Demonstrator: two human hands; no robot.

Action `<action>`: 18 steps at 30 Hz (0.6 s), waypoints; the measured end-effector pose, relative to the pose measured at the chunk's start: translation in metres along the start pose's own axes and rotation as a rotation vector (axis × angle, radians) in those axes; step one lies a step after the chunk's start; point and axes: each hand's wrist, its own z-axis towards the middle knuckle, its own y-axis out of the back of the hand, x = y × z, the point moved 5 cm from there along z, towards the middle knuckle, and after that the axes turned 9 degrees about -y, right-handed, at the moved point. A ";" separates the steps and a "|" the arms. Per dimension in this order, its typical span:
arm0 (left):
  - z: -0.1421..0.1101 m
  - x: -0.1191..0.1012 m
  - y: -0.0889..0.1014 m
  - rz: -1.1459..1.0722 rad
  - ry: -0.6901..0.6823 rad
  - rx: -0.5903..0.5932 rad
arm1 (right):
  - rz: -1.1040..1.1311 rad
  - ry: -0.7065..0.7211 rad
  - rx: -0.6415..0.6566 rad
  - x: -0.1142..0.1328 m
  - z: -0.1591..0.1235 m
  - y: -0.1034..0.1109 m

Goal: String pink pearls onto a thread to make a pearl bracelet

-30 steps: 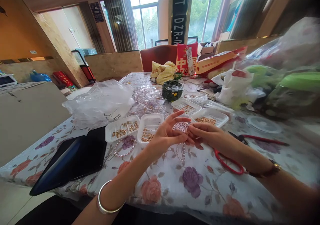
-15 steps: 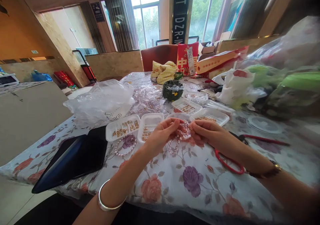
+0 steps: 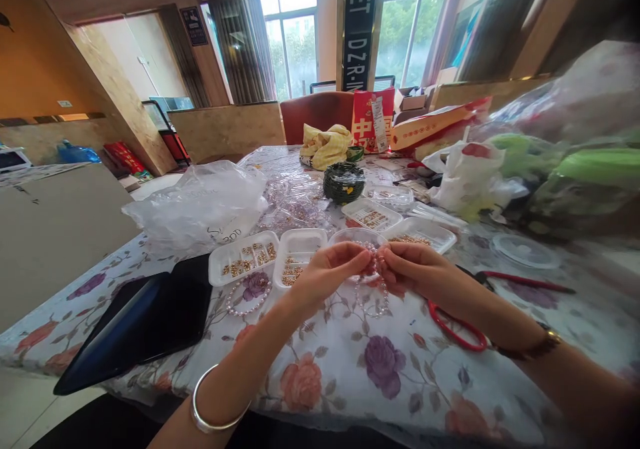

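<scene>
A strand of pale pink pearl beads (image 3: pixel 373 299) dangles in a loop above the flowered tablecloth, pinched between both hands. My left hand (image 3: pixel 337 266) has its thumb and fingers closed on one part of the strand. Close beside it, almost touching, my right hand (image 3: pixel 413 266) is closed on the strand too; the exact spot it grips is hidden by the fingers. A round clear tub (image 3: pixel 345 236) of beads sits just behind the fingertips. To the left, a finished-looking loop of pink beads (image 3: pixel 249 296) lies on the cloth.
White trays of gold beads (image 3: pixel 215 272) (image 3: pixel 300 239) stand left of the hands, with another tray (image 3: pixel 445 236) right. Red-handled scissors (image 3: pixel 457 332) lie under my right forearm. A black folder-like object (image 3: pixel 145 322), a plastic bag (image 3: pixel 200 202) and a green wire coil (image 3: pixel 343 182) surround them.
My left hand has moved right, bringing its fingertips against the right hand's. The hanging bead loop has shifted right and lower.
</scene>
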 end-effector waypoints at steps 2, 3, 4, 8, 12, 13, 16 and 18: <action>0.001 -0.003 0.001 -0.053 -0.064 -0.054 | 0.092 0.002 0.021 0.000 0.000 -0.001; 0.001 -0.006 0.002 -0.065 -0.095 -0.079 | 0.124 0.004 0.028 0.000 0.000 -0.001; 0.000 -0.008 0.001 -0.080 -0.126 -0.079 | 0.141 0.005 0.031 0.001 -0.001 -0.001; -0.004 -0.020 -0.002 -0.130 -0.196 0.027 | 0.089 -0.003 -0.016 0.001 -0.001 0.000; -0.015 -0.014 -0.019 -0.082 0.048 0.411 | 0.026 -0.006 -0.089 -0.001 0.000 0.005; -0.019 -0.011 -0.025 -0.074 0.121 0.519 | 0.012 -0.001 -0.111 0.000 0.000 0.006; -0.026 -0.001 -0.034 -0.056 0.231 0.676 | -0.002 -0.012 -0.171 0.001 -0.001 0.008; -0.023 0.004 -0.032 -0.038 0.229 0.612 | 0.010 -0.024 -0.202 0.003 -0.002 0.009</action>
